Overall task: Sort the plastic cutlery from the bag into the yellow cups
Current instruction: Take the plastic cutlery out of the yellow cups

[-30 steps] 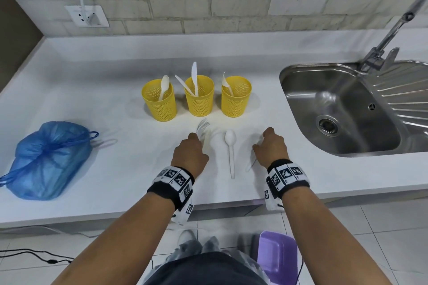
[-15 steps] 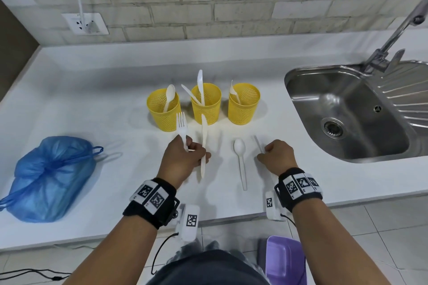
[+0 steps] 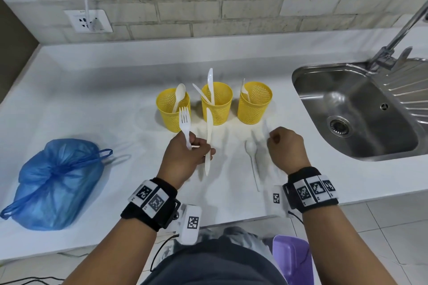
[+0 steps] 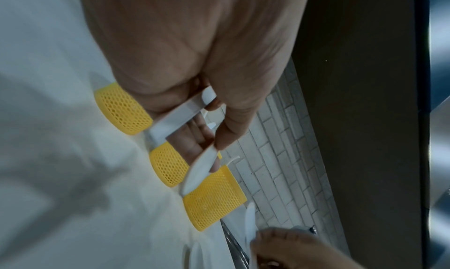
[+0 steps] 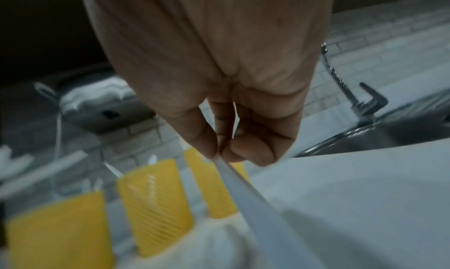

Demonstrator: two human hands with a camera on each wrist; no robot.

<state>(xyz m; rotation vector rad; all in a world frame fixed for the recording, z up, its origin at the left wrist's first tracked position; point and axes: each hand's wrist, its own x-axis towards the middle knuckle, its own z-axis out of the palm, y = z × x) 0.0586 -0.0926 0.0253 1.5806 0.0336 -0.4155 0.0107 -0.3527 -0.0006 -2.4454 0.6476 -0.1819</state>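
A tied blue bag (image 3: 52, 184) lies near the bench's (image 3: 92, 99) left edge, the sink (image 3: 356, 113) at its right. Three yellow cups (image 3: 217, 104) stand mid-bench, each holding cutlery. The left hand (image 3: 185, 157) grips a fork (image 3: 185, 125) and a knife (image 3: 209, 143) upright before them. A spoon (image 3: 252, 157) lies between the hands. The right hand (image 3: 286, 149) looks curled from the head view; the right wrist view shows thumb and fingertips (image 5: 204, 142) pinching a white handle (image 5: 248, 192).
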